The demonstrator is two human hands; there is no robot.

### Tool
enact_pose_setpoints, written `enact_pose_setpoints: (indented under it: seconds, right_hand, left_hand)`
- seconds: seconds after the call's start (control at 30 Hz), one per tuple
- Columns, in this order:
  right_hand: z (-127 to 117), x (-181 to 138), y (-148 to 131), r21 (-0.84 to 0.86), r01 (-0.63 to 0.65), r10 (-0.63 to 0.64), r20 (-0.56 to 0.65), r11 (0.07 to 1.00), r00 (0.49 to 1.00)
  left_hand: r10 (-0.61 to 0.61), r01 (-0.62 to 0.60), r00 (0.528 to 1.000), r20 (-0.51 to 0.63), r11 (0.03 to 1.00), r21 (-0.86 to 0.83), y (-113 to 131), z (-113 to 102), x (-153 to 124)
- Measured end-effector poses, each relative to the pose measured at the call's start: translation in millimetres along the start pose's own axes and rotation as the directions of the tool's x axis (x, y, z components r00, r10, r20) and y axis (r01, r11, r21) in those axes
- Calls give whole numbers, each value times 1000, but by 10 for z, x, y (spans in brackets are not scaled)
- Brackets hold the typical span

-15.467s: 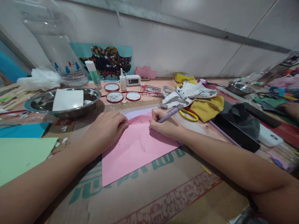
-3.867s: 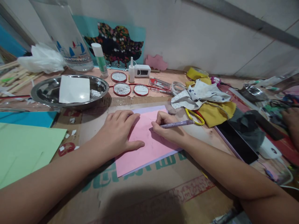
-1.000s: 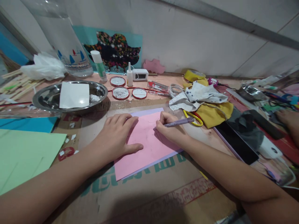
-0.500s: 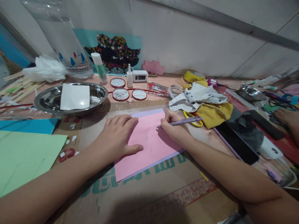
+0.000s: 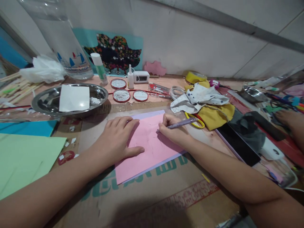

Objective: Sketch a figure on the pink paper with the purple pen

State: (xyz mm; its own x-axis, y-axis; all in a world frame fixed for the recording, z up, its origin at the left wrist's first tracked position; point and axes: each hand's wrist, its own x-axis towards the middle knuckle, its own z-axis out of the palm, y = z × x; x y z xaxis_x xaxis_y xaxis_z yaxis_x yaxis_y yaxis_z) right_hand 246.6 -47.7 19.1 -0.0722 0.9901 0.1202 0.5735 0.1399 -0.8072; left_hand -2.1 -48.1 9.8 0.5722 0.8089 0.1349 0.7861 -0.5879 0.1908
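Note:
A pink sheet of paper (image 5: 133, 164) lies on a lilac sheet (image 5: 166, 163), which shows along its edges. My left hand (image 5: 120, 137) rests flat on the pink sheet's left side, thumb stretched out and fingers apart. In my right hand (image 5: 174, 129) a purple pen (image 5: 182, 123) is pinched, its tip down at the paper. Faint curved lines mark the pink surface near the tip. Both sheets lie on a cardboard base (image 5: 142, 202) with green and red print.
A steel bowl (image 5: 38, 104) with white card stands back left, near small red-rimmed dishes (image 5: 121, 95), a glue stick (image 5: 99, 69) and a glue bottle (image 5: 130, 79). Cloth scraps (image 5: 216, 117), yellow-handled scissors (image 5: 198, 123) and a phone (image 5: 238, 144) lie right. Another person's hand (image 5: 288, 118) is far right.
My right hand and the pen have moved slightly left and down across the pink sheet. My left hand stays in place on the paper. The whole view has shifted slightly.

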Motion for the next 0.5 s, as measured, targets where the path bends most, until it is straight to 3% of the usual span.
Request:
enact_pose_setpoints:
  seconds: [0.2, 0.37, 0.5]
  right_hand:
    - [-12, -2, 3, 13, 6, -6, 1, 1000, 1000]
    - [-60, 18, -3, 207, -80, 91, -41, 975, 995]
    - [-273, 101, -147, 311, -44, 42, 12, 949, 999]
  left_hand:
    - [2, -2, 1000, 14, 1000, -7, 7, -37, 2]
    - [-1, 1, 1000, 24, 1000, -5, 16, -50, 5]
    - [-3, 3, 1000, 27, 1000, -9, 20, -55, -2]
